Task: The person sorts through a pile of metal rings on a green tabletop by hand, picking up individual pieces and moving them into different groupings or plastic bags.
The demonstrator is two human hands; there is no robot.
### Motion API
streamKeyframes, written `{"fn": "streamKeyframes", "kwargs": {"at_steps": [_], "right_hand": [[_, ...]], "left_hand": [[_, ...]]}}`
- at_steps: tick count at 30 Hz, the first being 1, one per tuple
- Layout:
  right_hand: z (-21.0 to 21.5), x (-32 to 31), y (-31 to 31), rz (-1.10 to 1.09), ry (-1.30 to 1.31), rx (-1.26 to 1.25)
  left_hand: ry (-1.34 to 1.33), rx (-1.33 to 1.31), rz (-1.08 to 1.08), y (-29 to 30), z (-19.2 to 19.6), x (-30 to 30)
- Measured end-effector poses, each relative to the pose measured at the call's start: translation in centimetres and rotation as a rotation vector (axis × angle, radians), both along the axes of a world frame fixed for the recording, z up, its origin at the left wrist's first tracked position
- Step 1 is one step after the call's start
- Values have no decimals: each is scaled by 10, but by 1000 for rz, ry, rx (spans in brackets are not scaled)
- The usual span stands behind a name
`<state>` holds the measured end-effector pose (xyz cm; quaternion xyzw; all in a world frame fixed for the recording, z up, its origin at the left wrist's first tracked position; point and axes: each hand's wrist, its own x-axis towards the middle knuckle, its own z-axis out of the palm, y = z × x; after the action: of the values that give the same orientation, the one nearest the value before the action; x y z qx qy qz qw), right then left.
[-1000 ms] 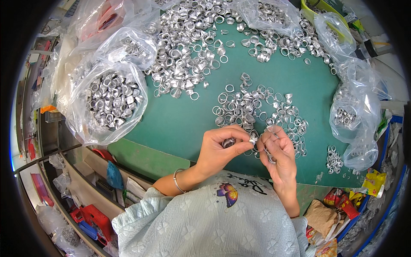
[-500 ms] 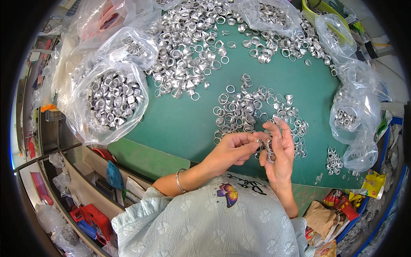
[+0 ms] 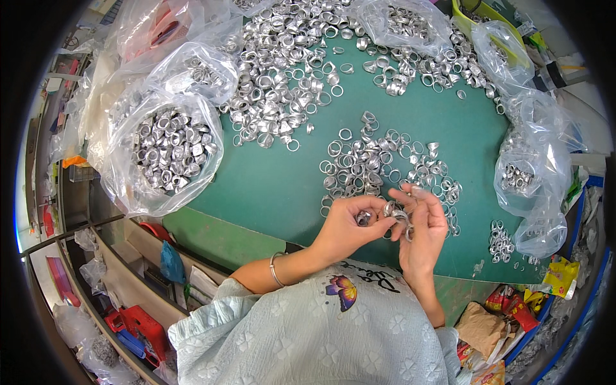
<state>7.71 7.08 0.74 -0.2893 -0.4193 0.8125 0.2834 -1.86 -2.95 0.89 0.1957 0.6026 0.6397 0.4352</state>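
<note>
My left hand (image 3: 346, 230) is closed, with a silver-coloured metal ring (image 3: 364, 219) showing in the curl of its fingers. Its thumb and fingertips meet several more rings (image 3: 399, 215) at my right hand (image 3: 425, 237). The right fingers are bent around those rings, and the two hands nearly touch. Which hand bears each ring between them is hard to make out. Just beyond the hands, a loose pile of similar rings (image 3: 359, 163) lies on the green tabletop (image 3: 256, 192). More thin rings (image 3: 431, 167) spread to its right.
A large heap of rings (image 3: 276, 90) covers the far side. At the left stands an open clear plastic bag (image 3: 208, 163) of rings; other bags (image 3: 536, 160) line the right edge. A small ring cluster (image 3: 500, 240) lies at the near right. A yellow-green basket (image 3: 459, 16) is at the far right.
My left hand has turned and shifted slightly, and a ring now shows inside its fingers. My right fingers have bent lower around the rings between the hands.
</note>
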Motion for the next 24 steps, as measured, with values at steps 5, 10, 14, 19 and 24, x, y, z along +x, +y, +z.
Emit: {"fn": "streamKeyframes", "kwargs": {"at_steps": [5, 10, 14, 19, 24], "right_hand": [[-2, 4, -2, -25, -23, 43], [2, 4, -2, 44, -49, -11], [6, 5, -3, 156, -12, -38], [10, 6, -3, 159, -4, -145], [12, 5, -1, 181, 20, -98]], "left_hand": [[311, 79, 109, 2, 2, 1], [367, 68, 97, 1, 7, 0], [454, 76, 121, 0, 11, 0], [355, 107, 52, -1, 18, -6], [102, 100, -51, -4, 20, -14]]}}
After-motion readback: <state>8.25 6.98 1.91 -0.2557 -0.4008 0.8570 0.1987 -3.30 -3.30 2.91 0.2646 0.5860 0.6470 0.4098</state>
